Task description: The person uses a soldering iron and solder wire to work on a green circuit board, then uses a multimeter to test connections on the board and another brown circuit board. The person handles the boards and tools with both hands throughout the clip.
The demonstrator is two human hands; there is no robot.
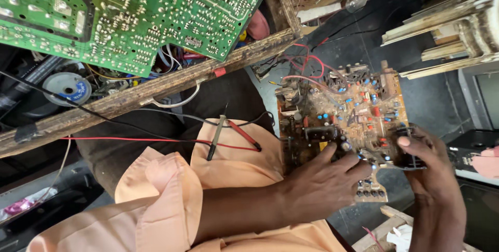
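Observation:
A brown circuit board (340, 111), crowded with blue and red components, is held over my lap. My left hand (319, 182), at the end of an orange sleeve, clasps its lower edge with the fingers spread over the component side. On the right edge my right hand (431, 171) grips it, the thumb pressing on a black part. Red wires (309, 65) run from the board's top up to the bench.
A red and a black test probe (228, 135) lie on my lap with their leads trailing left. A worn wooden bench edge (156, 89) crosses above, large green circuit boards (130, 13) leaning on it. A solder spool (67, 88) sits at left; wooden slats (447, 33) at upper right.

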